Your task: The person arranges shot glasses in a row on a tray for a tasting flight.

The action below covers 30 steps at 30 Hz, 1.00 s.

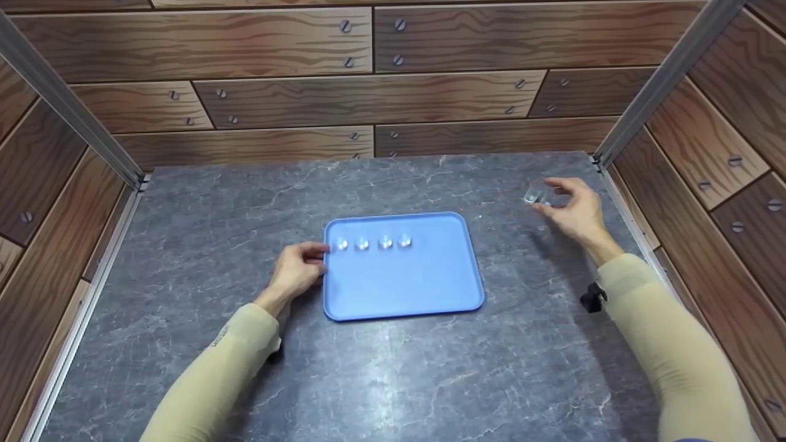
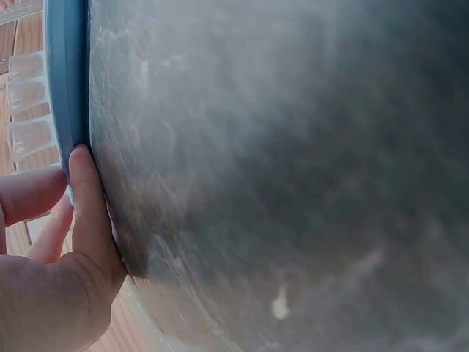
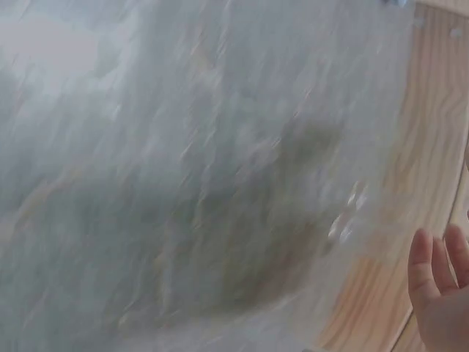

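Note:
The blue tray (image 1: 424, 282) lies on the marbled table. Along its back left stands a row of several small clear cups (image 1: 385, 242); some show as clear cups (image 2: 31, 137) in the left wrist view. My left hand (image 1: 296, 270) touches the tray's left rim (image 2: 67, 81), its fairly straight fingers (image 2: 86, 198) against the edge. Off to the right, my right hand (image 1: 576, 205) is raised over the table, with a small clear cup (image 1: 532, 195) between thumb and fingers. The right wrist view shows only part of my right hand (image 3: 443, 293), the cup not visible.
The grey marbled table (image 1: 245, 190) is bounded by a wood-patterned back wall (image 1: 368, 98) and side walls. Metal posts (image 1: 669, 80) stand at the back corners. A black strap piece (image 1: 593, 298) hangs at my right sleeve.

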Each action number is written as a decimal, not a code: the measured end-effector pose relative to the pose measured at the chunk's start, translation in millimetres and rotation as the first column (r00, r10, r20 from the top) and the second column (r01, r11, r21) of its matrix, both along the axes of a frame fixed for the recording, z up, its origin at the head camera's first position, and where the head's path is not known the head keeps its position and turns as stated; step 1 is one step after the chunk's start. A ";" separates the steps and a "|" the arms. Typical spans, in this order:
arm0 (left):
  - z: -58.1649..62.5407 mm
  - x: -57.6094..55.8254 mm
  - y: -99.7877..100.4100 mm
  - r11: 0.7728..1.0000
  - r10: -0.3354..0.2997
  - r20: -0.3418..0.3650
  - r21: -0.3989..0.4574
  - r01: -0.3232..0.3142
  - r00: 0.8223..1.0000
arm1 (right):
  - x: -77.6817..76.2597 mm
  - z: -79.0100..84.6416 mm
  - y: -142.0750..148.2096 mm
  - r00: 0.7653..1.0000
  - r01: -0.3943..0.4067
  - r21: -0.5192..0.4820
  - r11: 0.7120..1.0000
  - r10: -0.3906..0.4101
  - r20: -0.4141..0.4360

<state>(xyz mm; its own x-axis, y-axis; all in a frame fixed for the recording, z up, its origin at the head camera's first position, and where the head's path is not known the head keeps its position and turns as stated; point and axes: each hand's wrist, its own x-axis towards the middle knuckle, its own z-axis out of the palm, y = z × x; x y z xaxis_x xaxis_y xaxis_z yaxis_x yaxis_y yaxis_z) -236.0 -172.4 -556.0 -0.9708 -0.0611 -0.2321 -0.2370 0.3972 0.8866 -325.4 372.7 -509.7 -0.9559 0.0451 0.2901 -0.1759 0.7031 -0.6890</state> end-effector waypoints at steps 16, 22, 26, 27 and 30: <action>-1.0 0.0 -1.3 1.000 -0.003 -0.024 0.005 0.003 1.000 | -14.9 -14.6 28.7 0.956 0.066 -0.030 0.997 -0.054 0.288; -0.9 0.6 -1.2 1.000 -0.007 -0.022 -0.021 0.007 1.000 | -20.1 -18.3 26.0 0.947 0.111 -0.036 0.993 -0.095 0.307; -0.6 1.3 -1.4 1.000 -0.009 -0.020 -0.026 0.009 1.000 | -21.4 -20.7 24.7 0.949 0.120 -0.020 0.993 -0.109 0.296; -0.4 1.3 -1.3 1.000 -0.007 -0.020 -0.022 0.007 1.000 | -21.7 -21.2 24.6 0.951 0.119 -0.010 0.993 -0.111 0.290; -0.5 1.1 -1.7 1.000 -0.007 -0.021 -0.015 0.007 1.000 | -22.6 -21.3 23.2 0.955 0.122 0.017 0.992 -0.122 0.269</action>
